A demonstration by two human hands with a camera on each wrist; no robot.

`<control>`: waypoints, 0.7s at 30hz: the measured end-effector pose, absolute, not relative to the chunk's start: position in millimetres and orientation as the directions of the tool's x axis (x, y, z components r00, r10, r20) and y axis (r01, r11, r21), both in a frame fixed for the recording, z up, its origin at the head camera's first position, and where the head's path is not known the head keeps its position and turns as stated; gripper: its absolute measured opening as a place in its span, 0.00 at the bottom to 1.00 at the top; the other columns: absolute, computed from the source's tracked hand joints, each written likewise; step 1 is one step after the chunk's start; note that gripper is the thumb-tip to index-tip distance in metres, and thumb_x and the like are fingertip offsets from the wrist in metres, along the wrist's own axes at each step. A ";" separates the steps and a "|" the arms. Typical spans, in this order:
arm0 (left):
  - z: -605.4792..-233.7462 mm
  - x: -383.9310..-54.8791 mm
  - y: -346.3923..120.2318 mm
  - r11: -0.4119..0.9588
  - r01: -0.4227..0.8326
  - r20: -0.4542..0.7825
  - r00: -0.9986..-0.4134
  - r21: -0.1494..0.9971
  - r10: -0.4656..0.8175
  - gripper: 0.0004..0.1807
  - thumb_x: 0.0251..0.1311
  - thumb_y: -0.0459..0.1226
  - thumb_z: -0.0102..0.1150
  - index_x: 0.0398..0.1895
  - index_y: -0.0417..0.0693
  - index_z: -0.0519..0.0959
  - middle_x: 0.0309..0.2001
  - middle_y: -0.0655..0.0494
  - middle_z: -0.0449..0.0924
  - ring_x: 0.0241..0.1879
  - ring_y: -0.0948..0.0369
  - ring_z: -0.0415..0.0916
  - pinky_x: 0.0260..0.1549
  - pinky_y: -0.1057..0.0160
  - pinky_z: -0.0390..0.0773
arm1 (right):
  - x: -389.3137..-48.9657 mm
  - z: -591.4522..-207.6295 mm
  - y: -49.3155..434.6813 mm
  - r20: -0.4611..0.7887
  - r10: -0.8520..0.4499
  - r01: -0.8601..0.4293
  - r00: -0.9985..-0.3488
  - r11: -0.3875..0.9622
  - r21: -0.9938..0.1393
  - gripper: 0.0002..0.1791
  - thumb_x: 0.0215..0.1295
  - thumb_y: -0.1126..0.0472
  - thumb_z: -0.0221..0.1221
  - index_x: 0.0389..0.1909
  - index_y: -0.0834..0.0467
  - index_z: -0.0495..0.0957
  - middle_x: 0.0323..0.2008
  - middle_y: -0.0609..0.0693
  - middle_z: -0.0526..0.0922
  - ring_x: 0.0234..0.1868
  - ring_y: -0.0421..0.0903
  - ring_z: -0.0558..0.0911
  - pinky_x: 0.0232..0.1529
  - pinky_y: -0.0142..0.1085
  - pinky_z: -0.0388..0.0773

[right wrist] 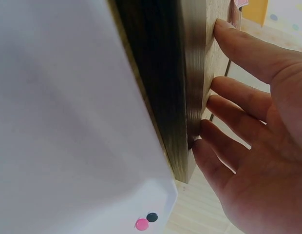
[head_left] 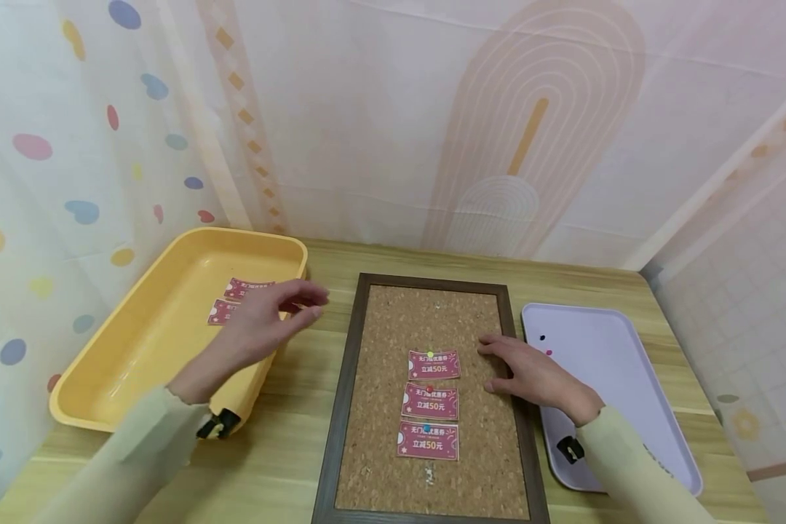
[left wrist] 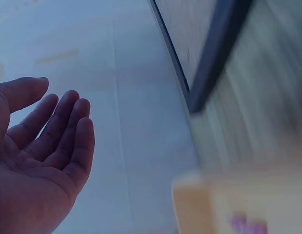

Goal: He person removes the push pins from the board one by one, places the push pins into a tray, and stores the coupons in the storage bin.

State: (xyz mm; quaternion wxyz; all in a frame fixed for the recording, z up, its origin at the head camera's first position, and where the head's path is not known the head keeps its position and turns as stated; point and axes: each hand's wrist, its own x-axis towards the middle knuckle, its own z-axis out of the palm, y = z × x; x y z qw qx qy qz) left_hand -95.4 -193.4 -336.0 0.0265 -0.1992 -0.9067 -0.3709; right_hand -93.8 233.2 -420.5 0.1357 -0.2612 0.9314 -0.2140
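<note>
My left hand (head_left: 262, 320) hovers over the right side of the yellow tray (head_left: 151, 327), fingers loosely bent and nothing between them; the left wrist view shows its bare palm. Partly behind it, two pink coupons (head_left: 223, 311) lie in the tray. On the framed cork board (head_left: 380, 466), three more coupons stand in a column: the top coupon (head_left: 435, 370) with a yellow pin (head_left: 430, 354), the middle one with a red pin (head_left: 429, 389), the bottom one with a blue pin (head_left: 426, 428). My right hand (head_left: 530, 371) rests its fingertips on the board's right side, across the frame (right wrist: 195, 63).
Right of the board lies a lilac tray (head_left: 602, 349) holding a black pin (head_left: 542, 338) and a pink pin (head_left: 549, 353) near its upper left. A patterned curtain (head_left: 367, 131) hangs behind the wooden table (head_left: 288, 429).
</note>
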 end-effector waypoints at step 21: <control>-404.7 -96.5 -101.1 0.566 0.246 -0.047 -0.890 0.787 0.453 0.15 0.68 0.33 0.62 0.55 0.36 0.79 0.43 0.54 0.84 0.44 0.58 0.81 0.47 0.56 0.81 | -94.9 -420.8 233.0 -0.152 -0.541 -0.418 -0.827 0.774 -0.476 0.32 0.67 0.56 0.70 0.68 0.65 0.74 0.75 0.61 0.67 0.74 0.63 0.66 0.69 0.60 0.65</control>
